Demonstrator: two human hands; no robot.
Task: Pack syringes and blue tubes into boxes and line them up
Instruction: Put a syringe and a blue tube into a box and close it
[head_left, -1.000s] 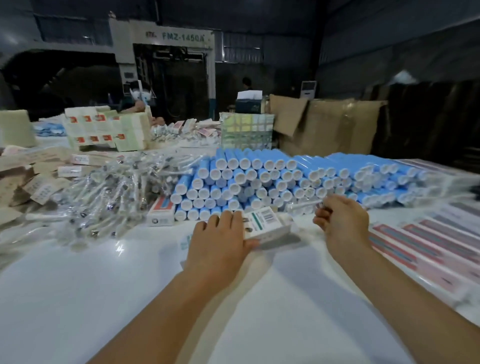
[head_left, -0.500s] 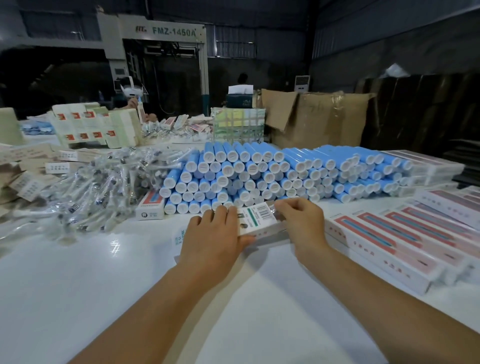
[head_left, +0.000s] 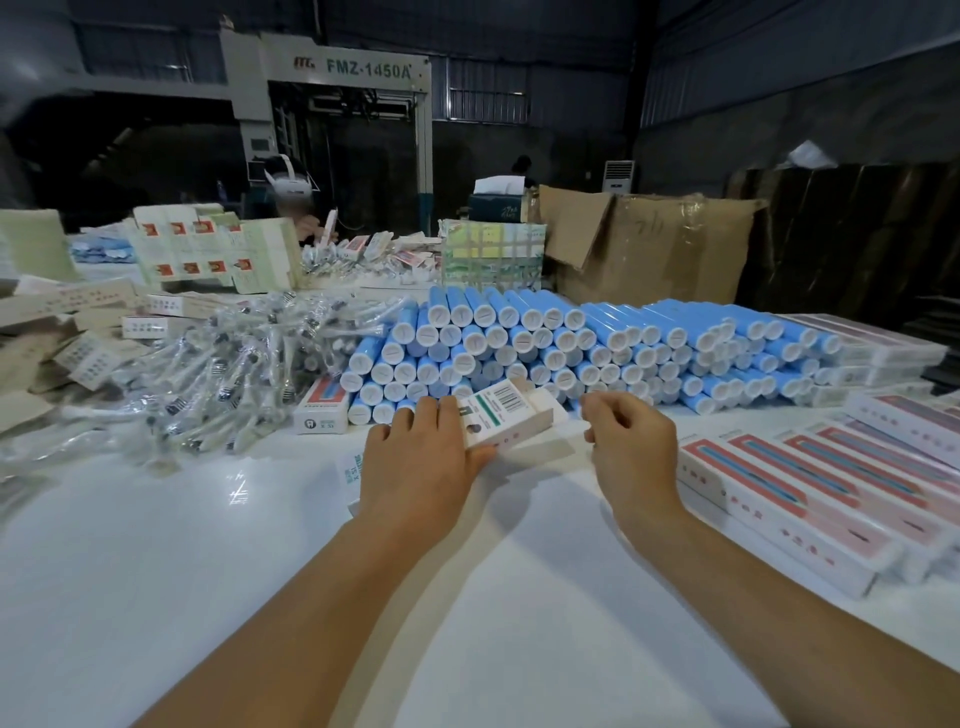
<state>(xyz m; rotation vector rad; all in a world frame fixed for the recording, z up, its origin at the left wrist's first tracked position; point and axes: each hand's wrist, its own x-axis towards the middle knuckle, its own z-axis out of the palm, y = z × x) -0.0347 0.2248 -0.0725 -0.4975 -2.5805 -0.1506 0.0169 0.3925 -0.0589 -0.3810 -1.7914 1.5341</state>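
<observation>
White table (head_left: 156, 597) spreads under my arms. My left hand (head_left: 421, 467) holds a small box (head_left: 506, 415) near the middle of the table, fingers curled over its near end. My right hand (head_left: 626, 441) is just beside the box, fingers bent in, and I think it holds nothing (I cannot see the tips well). Blue tubes (head_left: 571, 343) are stacked right behind the box. Syringes (head_left: 228, 374) lie in a heap toward the left edge. Packed boxes (head_left: 810, 499) line the right edge. If I bump the tube stack, tubes could roll down. If I squeeze hard, the box could get crushed.
</observation>
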